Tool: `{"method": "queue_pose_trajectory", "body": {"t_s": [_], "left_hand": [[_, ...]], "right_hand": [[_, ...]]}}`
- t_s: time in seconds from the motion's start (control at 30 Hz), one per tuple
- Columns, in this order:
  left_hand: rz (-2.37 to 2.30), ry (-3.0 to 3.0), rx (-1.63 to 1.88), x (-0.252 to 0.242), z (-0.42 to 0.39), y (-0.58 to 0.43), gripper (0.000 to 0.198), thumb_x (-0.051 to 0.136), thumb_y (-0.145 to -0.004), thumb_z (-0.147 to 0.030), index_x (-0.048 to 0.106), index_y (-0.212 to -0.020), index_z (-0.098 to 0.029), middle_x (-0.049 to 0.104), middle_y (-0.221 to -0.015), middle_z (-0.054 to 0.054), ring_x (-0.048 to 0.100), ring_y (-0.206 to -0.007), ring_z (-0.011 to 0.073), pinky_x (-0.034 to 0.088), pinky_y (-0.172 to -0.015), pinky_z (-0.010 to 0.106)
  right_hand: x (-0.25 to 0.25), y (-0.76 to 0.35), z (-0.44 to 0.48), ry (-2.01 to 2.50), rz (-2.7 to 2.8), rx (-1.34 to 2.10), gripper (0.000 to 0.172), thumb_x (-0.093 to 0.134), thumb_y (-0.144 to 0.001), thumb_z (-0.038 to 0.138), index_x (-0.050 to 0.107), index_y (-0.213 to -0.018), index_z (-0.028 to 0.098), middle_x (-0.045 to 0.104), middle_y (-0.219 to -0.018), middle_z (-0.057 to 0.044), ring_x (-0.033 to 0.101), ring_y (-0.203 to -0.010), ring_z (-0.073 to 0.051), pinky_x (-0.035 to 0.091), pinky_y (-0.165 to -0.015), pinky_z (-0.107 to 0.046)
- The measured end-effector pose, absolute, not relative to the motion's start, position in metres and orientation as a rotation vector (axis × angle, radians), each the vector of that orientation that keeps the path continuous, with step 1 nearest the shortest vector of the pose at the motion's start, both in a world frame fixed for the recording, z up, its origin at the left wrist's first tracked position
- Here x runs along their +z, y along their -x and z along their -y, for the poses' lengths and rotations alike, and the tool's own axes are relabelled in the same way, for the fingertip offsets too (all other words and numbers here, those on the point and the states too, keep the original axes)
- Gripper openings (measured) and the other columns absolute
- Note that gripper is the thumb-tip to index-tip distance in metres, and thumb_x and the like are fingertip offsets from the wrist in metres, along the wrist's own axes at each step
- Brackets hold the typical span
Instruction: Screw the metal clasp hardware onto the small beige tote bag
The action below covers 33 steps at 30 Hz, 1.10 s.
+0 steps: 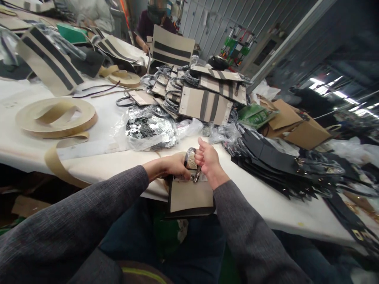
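A beige bag panel (192, 196) with a dark lower edge lies at the table's front edge and hangs partly over my lap. My left hand (177, 165) is closed at its top edge, by a dark handle (187, 157) wrapped in clear plastic. My right hand (206, 158) is a fist round a shiny metal tool (197, 174), which points down at the panel's top edge. The tool's kind is unclear, since the fingers cover most of it. Behind the hands, a clear plastic bag holds many small black and silver pieces (151, 132).
A large tan tape roll (56, 118) lies left, its loose end draping over the edge. Striped beige bag panels (205, 104) with handles are piled ahead. Black panels (266, 157) are stacked right, near cardboard boxes (304, 126). Another person (145, 23) sits across the table.
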<state>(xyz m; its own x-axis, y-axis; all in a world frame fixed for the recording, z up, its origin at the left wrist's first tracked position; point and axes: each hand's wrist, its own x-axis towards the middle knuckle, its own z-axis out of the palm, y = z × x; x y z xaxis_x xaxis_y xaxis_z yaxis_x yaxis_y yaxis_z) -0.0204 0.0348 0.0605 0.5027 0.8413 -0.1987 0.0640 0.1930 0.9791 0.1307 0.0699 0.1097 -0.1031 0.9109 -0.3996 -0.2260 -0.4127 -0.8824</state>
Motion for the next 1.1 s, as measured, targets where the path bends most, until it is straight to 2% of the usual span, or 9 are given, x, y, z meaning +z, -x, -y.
{"method": "queue_pose_trajectory", "body": {"t_s": [0.23,0.47,0.73,0.87,1.1], "left_hand": [[-0.918,-1.297,0.630,0.060,-0.036,0.022,0.042,0.086,-0.050,-0.008,0.077,-0.091,-0.014,0.078,-0.085,0.005,0.070,-0.075,0.0216,0.056,-0.063,0.026],[-0.949,-1.308,0.584,0.059,-0.034,0.021,0.032,0.083,-0.050,-0.009,0.076,-0.082,-0.014,0.075,-0.078,0.003,0.066,-0.065,0.0189,0.052,-0.056,0.024],[-0.904,-1.290,0.613,0.056,-0.033,0.020,0.040,0.080,-0.052,-0.010,0.075,-0.091,-0.014,0.074,-0.079,0.003,0.067,-0.066,0.0196,0.053,-0.056,0.025],[-0.939,-1.276,0.550,0.059,-0.034,0.022,0.037,0.082,-0.052,-0.010,0.074,-0.088,-0.014,0.073,-0.073,0.003,0.068,-0.063,0.0210,0.053,-0.055,0.027],[-0.935,-1.368,0.627,0.058,-0.031,0.025,0.036,0.088,-0.051,-0.011,0.079,-0.086,-0.015,0.076,-0.077,0.003,0.072,-0.073,0.0236,0.060,-0.066,0.028]], "right_hand": [[0.115,-0.148,-0.060,1.138,0.818,1.661,0.070,0.081,-0.098,0.054,0.026,-0.066,0.025,0.021,-0.049,0.013,0.009,-0.040,-0.004,0.010,-0.031,-0.017],[0.121,-0.161,-0.001,0.793,1.020,1.202,0.075,0.079,-0.100,0.056,0.028,-0.058,0.022,0.024,-0.050,0.009,0.019,-0.039,-0.005,0.018,-0.038,-0.022],[0.114,-0.137,0.013,0.776,1.077,1.033,0.073,0.083,-0.098,0.055,0.033,-0.056,0.021,0.025,-0.052,0.009,0.022,-0.041,-0.005,0.020,-0.041,-0.023],[0.113,-0.144,0.004,0.801,1.015,1.120,0.077,0.085,-0.094,0.061,0.030,-0.057,0.022,0.024,-0.051,0.010,0.020,-0.040,-0.005,0.019,-0.039,-0.022],[0.133,-0.169,-0.029,0.918,0.895,1.276,0.076,0.079,-0.097,0.062,0.022,-0.065,0.024,0.020,-0.051,0.012,0.012,-0.040,-0.006,0.015,-0.034,-0.021]]}}
